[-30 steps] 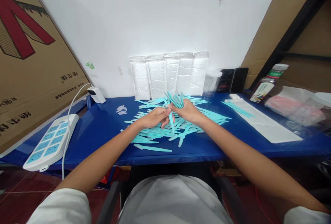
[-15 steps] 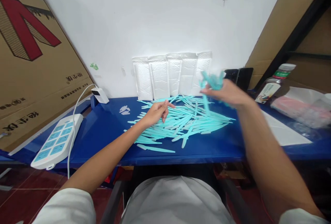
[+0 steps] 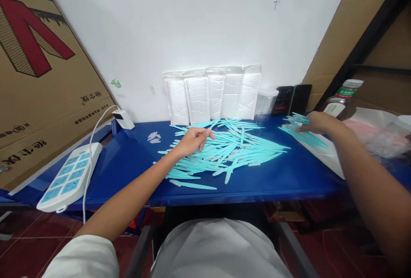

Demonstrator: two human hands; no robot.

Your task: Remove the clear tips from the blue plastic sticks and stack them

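A loose heap of thin turquoise eyebrow razors with pale blade covers lies on the blue table, pointing several ways. My left hand hovers over the heap's left part, its fingers curled in with thumb and fingertips together; nothing shows between them. At the right, my right hand is low over a white sheet, its fingers closed around a bunch of eyebrow razors. More turquoise razors spread under that hand on the sheet, smeared by motion. One razor lies apart at the heap's front.
Several white padded envelopes lean on the wall behind the heap. Beside them stand a clear jar and two dark phones. A bottle and pink-filled plastic bag are at right. Left: power strip, white charger, small pale pieces.
My right hand has swung right and down from above the heap to the white sheet, carrying the bunch of razors. My left hand's fingers have drawn in slightly.
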